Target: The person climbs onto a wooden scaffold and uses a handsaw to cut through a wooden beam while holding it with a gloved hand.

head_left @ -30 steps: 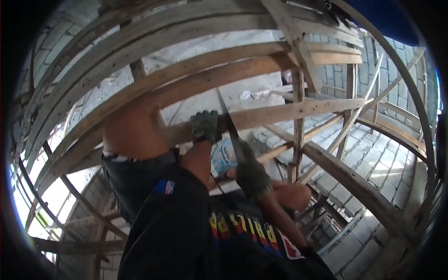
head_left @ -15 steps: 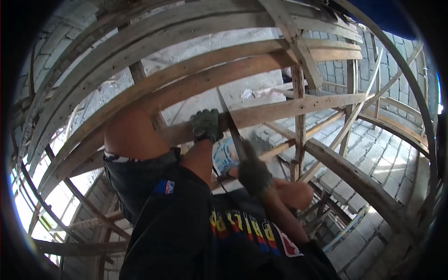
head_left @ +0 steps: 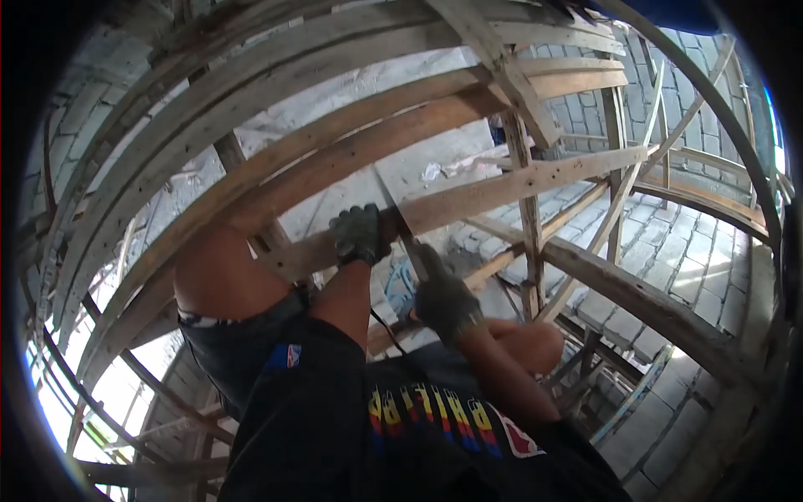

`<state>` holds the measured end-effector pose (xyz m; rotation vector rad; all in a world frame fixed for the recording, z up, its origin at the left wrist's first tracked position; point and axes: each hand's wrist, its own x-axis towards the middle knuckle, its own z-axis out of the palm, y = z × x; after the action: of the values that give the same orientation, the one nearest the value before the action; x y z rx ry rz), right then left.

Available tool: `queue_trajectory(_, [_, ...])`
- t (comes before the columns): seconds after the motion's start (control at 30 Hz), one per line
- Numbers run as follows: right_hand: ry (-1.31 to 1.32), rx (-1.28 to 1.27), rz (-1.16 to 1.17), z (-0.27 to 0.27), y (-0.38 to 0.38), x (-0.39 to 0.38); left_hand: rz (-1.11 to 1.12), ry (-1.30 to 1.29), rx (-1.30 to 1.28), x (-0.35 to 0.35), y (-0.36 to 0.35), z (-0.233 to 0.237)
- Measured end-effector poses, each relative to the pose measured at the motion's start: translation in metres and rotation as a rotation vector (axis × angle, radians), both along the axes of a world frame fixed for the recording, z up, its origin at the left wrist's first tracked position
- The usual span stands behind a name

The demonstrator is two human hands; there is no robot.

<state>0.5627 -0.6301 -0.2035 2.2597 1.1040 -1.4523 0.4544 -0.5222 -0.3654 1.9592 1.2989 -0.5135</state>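
Note:
A handsaw (head_left: 390, 203) stands across a long wooden plank (head_left: 493, 193), its blade meeting the wood just to the right of my left hand. My right hand (head_left: 449, 303), in a dark grey-green work glove, is closed around the saw's handle below the plank. The blade slants up and to the left, with its tip beyond the plank's far edge. My left hand (head_left: 358, 235), gloved the same way, wraps over the plank close beside the blade. My bare knee (head_left: 219, 272) is near the plank's left part.
Several long timber beams (head_left: 335, 155) run across the space ahead. An upright post (head_left: 529, 209) and a thick lower beam (head_left: 640, 297) stand to the right. Grey block paving (head_left: 694, 293) lies below. A light blue object (head_left: 401, 280) shows under the plank.
My right hand has pushed the saw forward, so the handle is nearer the plank. My left hand keeps its hold on the plank. The whole view has shifted slightly.

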Motion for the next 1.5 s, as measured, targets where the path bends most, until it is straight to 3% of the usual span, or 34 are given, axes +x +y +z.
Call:
queue_trajectory(0.07, [0.025, 0.229, 0.182, -0.004, -0.079, -0.005, -0.022, -0.014, 0.033, -0.002, -0.009, -0.003])
queue_trajectory(0.17, [0.012, 0.210, 0.116, 0.023, -0.063, -0.008, 0.002, -0.013, 0.042, -0.003, -0.008, -0.010])
queue_trajectory(0.23, [-0.012, 0.265, 0.111, -0.014, -0.061, -0.003, 0.007, -0.001, 0.061, -0.002, -0.011, -0.008])
queue_trajectory(0.3, [-0.067, 0.364, 0.075, -0.086, -0.007, 0.002, -0.007, 0.027, 0.000, -0.002, -0.003, -0.002])
queue_trajectory(0.37, [-0.057, 0.465, 0.119, -0.105, 0.019, 0.012, 0.017, 0.020, 0.005, 0.003, 0.002, -0.005])
queue_trajectory(0.47, [-0.045, 0.401, 0.175, -0.070, -0.023, 0.012, 0.009, -0.016, 0.050, -0.002, 0.001, -0.005])
queue_trajectory(0.53, [-0.064, 0.291, 0.047, 0.025, -0.064, -0.006, -0.014, -0.030, 0.025, -0.004, -0.008, -0.004])
queue_trajectory(0.57, [-0.041, 0.381, -0.050, 0.056, -0.078, -0.010, -0.036, 0.038, 0.023, 0.001, -0.007, -0.006])
queue_trajectory(0.67, [0.037, 0.490, -0.006, 0.057, -0.088, -0.005, -0.035, 0.052, 0.049, 0.001, -0.010, -0.004])
queue_trajectory(0.7, [0.004, 0.419, 0.085, 0.037, -0.075, -0.001, -0.032, 0.053, 0.037, 0.000, -0.008, -0.002])
queue_trajectory(0.8, [-0.057, 0.337, 0.055, -0.085, -0.001, 0.014, -0.037, 0.028, 0.022, 0.000, -0.015, -0.009])
queue_trajectory(0.87, [-0.041, 0.289, 0.080, -0.065, 0.056, 0.002, -0.022, 0.009, 0.045, -0.002, -0.023, -0.031])
queue_trajectory(0.93, [-0.026, 0.384, 0.104, -0.070, -0.026, 0.006, -0.053, 0.042, 0.021, -0.003, -0.019, -0.008])
queue_trajectory(1.0, [-0.039, 0.089, -0.010, 0.020, -0.016, 0.001, -0.027, 0.044, 0.025, 0.007, -0.002, 0.002])
queue_trajectory(1.1, [0.015, 0.048, -0.122, 0.101, -0.044, -0.014, -0.052, 0.051, 0.027, 0.000, -0.007, 0.001])
queue_trajectory(1.2, [-0.003, 0.184, -0.011, 0.076, -0.025, -0.009, -0.056, 0.079, 0.009, 0.003, -0.001, 0.008])
queue_trajectory(1.3, [-0.031, 0.343, 0.081, -0.044, 0.027, 0.004, -0.029, 0.092, -0.013, 0.006, -0.002, 0.007])
queue_trajectory(1.33, [-0.022, 0.382, 0.095, -0.062, 0.051, 0.006, 0.004, 0.080, 0.011, 0.011, 0.008, 0.002])
queue_trajectory(1.43, [0.031, 0.463, 0.029, -0.060, 0.003, 0.013, -0.039, 0.079, -0.037, 0.003, 0.001, 0.014])
queue_trajectory(1.47, [0.007, 0.396, 0.184, -0.029, -0.008, 0.017, -0.017, 0.040, 0.001, 0.005, 0.008, 0.007])
queue_trajectory(1.5, [-0.019, 0.367, 0.192, 0.007, -0.039, 0.007, -0.014, 0.007, 0.018, 0.002, 0.004, -0.001])
